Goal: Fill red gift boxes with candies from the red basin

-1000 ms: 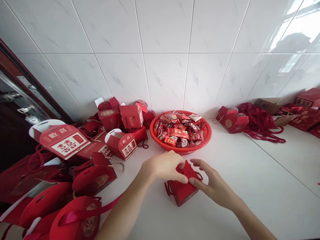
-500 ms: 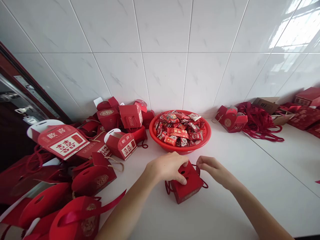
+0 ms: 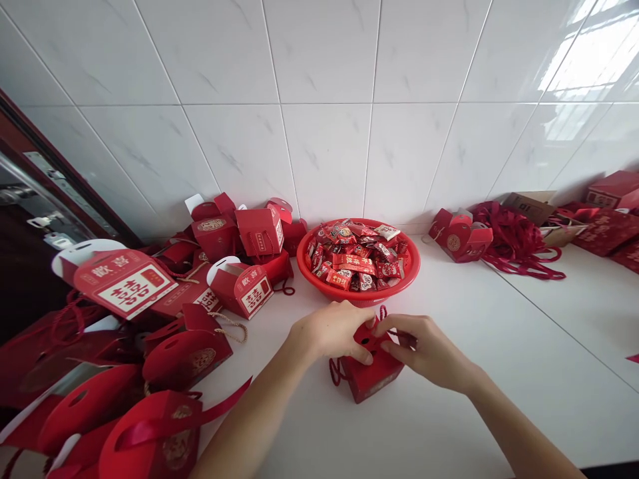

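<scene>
A small red gift box (image 3: 375, 380) sits on the white tabletop in front of me, with slots in its top and dark red cord loops at its sides. My left hand (image 3: 335, 332) is closed on the top of the box, thumb on the near side and fingers on the far side. My right hand (image 3: 424, 349) reaches over the right of the top, thumb and fingers pinching the cord handle (image 3: 383, 311); a loop of it sticks up behind the fingers. Just behind stands a red plastic basket (image 3: 319, 289) full of wrapped candies (image 3: 354, 263).
Many red gift boxes (image 3: 254, 286) crowd the left side, some with rope handles and one with a ribbon (image 3: 200, 420). Along the tiled wall at right lie another red box (image 3: 456, 236), a heap of dark red ribbon (image 3: 514, 233) and a cardboard box (image 3: 559, 233).
My right hand has moved left from beside the box to over its top, bringing the cord with it. My left hand stays on the box.
</scene>
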Tool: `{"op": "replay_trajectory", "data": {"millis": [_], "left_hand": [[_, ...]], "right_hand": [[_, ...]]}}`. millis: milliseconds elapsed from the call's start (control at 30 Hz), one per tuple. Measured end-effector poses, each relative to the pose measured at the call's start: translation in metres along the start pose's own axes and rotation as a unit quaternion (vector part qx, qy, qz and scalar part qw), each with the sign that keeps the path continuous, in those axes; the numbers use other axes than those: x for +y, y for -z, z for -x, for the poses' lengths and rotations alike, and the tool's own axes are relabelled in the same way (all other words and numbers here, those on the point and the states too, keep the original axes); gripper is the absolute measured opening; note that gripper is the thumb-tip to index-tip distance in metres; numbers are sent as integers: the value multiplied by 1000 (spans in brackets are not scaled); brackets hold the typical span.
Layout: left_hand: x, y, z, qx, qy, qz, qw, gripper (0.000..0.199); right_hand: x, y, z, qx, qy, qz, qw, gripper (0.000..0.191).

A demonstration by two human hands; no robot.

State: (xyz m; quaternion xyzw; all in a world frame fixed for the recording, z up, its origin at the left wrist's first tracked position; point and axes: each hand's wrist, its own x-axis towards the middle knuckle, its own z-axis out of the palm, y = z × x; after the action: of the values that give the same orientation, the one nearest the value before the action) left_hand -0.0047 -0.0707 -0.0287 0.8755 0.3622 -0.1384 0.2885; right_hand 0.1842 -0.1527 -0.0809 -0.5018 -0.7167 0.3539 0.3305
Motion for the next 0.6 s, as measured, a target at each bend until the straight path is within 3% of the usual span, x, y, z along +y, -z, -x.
{"op": "replay_trajectory", "data": {"millis": [167, 300, 433, 600], "left_hand": [[-11, 7, 5, -23, -43, 3, 999, 44], [-18, 8, 4, -29, -55, 11, 998, 65], [-13, 1, -1, -12, -44, 5, 999, 65], [-10, -5, -7, 49, -46, 1, 998, 59]], "right_hand": [[11, -14, -1, 2, -2, 36, 999, 20], [11, -14, -1, 3, -8, 41, 999, 20], [12, -15, 0, 24, 3, 63, 998, 19], [13, -16, 4, 50, 36, 96, 993, 16]]}}
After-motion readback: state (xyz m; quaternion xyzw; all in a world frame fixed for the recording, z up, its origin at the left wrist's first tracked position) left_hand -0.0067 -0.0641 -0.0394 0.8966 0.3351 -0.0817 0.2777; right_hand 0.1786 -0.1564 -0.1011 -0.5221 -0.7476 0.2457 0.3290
